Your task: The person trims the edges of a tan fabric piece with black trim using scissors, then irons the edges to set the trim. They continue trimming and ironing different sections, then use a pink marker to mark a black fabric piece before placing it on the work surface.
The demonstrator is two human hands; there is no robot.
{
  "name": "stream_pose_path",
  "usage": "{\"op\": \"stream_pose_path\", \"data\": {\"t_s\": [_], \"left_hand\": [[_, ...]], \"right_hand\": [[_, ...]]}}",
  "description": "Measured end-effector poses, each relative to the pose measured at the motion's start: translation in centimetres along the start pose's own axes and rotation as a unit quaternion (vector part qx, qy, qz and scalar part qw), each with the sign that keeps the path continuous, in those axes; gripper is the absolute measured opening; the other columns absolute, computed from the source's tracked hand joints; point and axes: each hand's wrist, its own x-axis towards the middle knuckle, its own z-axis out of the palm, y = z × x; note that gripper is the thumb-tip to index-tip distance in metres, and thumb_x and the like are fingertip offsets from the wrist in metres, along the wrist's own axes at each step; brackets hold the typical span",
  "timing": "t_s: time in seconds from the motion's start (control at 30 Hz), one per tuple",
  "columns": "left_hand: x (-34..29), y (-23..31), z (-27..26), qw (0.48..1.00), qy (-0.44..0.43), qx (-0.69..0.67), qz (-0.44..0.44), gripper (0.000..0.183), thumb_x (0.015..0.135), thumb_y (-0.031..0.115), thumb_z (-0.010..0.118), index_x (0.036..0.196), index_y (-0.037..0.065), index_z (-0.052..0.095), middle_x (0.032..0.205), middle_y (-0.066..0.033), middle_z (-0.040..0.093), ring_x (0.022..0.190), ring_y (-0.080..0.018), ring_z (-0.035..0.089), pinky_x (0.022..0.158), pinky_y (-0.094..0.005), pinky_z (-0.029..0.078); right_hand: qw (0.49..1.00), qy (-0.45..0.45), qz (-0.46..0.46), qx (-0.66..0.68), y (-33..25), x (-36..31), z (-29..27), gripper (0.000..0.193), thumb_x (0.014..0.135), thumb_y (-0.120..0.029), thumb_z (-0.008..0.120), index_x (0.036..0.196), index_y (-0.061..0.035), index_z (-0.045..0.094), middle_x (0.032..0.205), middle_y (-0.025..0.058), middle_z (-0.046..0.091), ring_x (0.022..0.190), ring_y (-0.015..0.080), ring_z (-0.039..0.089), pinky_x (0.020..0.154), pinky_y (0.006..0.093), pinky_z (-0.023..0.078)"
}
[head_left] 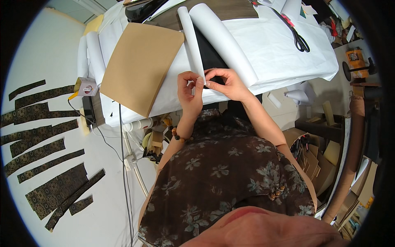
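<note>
A long, narrow strip of white paper (191, 41), rolled or folded, runs away from me across the table. My left hand (190, 91) pinches its near end between thumb and fingers. From the other side, my right hand (229, 85) closes thumb and forefinger on the same end. Black material (210, 55) lies flat just right of the strip, partly under my right hand. Beyond it lies a thick white paper roll (224, 43), slanting toward the table's near edge. A large brown card sheet (142, 66) rests left of the strip.
White sheeting (279, 53) covers the table, with black-handled scissors (297, 39) at the far right. More white rolls (96, 53) and a small printed cup (87, 87) sit at the left edge. Dark patterned strips (41, 117) hang at left. Cables (122, 156) drop beside the table.
</note>
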Motion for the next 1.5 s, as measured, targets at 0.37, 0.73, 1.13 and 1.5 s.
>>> {"op": "stream_pose_path", "data": {"t_s": [0.37,0.73,1.13,1.5], "left_hand": [[-0.3,-0.6,-0.2,1.0,0.011,0.002,-0.017,0.016,0.092,0.006,0.062,0.103,0.005,0.05,0.099,-0.0009,0.05,0.087,-0.0092,0.048,0.077,-0.0249,0.043],[-0.2,-0.8,-0.4,1.0,0.012,0.006,-0.011,0.019,0.091,0.008,0.064,0.104,0.007,0.05,0.099,-0.0008,0.049,0.085,-0.0094,0.047,0.076,-0.026,0.044],[-0.2,-0.7,-0.5,1.0,0.011,0.013,-0.01,0.019,0.092,0.009,0.063,0.105,0.007,0.05,0.098,-0.0006,0.049,0.087,-0.0093,0.047,0.076,-0.026,0.043],[-0.3,-0.5,-0.3,1.0,0.014,0.01,-0.014,0.018,0.092,0.009,0.063,0.104,0.007,0.05,0.098,-0.0004,0.05,0.088,-0.0094,0.048,0.077,-0.026,0.044]], "right_hand": [[1.0,-0.004,0.002,-0.012,0.1,-0.1,0.3,0.007,0.086,-0.007,0.071,0.09,-0.002,0.069,0.094,0.0065,0.07,0.107,0.0183,0.062,0.093,0.0315,0.046],[0.999,-0.004,-0.004,-0.036,0.0,-0.1,0.4,0.009,0.086,-0.009,0.071,0.09,-0.002,0.069,0.093,0.0065,0.071,0.106,0.0184,0.063,0.091,0.032,0.048],[0.999,-0.012,-0.021,-0.044,-0.3,0.0,0.5,0.006,0.085,-0.006,0.07,0.088,-0.001,0.068,0.093,0.0076,0.07,0.105,0.0187,0.063,0.09,0.0313,0.047],[0.999,-0.014,-0.017,-0.047,-0.8,0.2,0.7,0.004,0.083,-0.003,0.067,0.086,-0.0004,0.067,0.089,0.0069,0.069,0.098,0.016,0.063,0.088,0.0298,0.048]]}}
